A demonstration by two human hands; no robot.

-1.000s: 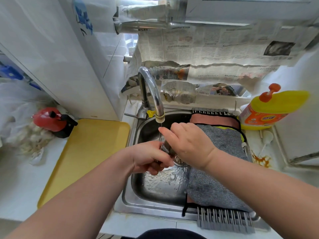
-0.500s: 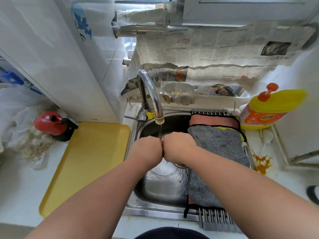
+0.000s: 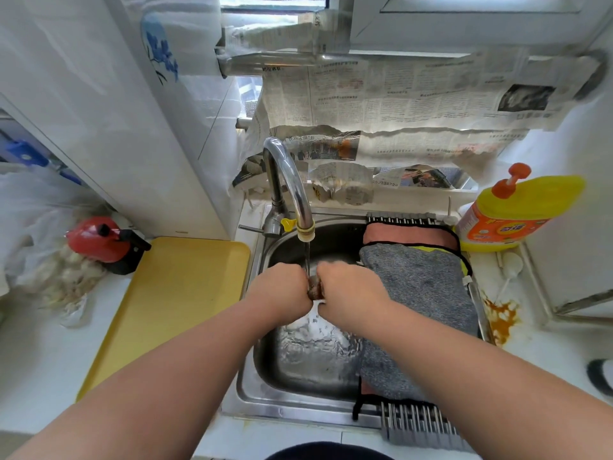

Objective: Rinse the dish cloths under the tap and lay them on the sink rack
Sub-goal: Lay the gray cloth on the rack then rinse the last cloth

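Both fists sit side by side over the steel sink [image 3: 252,390], under the running tap [image 3: 292,194]. My left hand [image 3: 282,290] and my right hand [image 3: 351,290] are clenched on one small brown dish cloth [image 3: 315,288]; only a twisted bit shows between them. A thin stream of water falls onto it. On the grey slatted sink rack [image 3: 421,426] over the sink's right half lie a grey cloth [image 3: 418,300], a pink cloth [image 3: 408,235] behind it, and a yellow cloth edge [image 3: 431,250].
A yellow cutting board [image 3: 166,310] lies left of the sink, with a red object [image 3: 99,240] behind it. A yellow detergent bottle [image 3: 517,210] stands at the back right, above an orange spill [image 3: 501,317]. Newspaper [image 3: 398,94] covers the wall behind.
My hands closed into fists around the brown cloth and came together under the stream; now they sit slightly apart, with a twisted part of the cloth showing between them.
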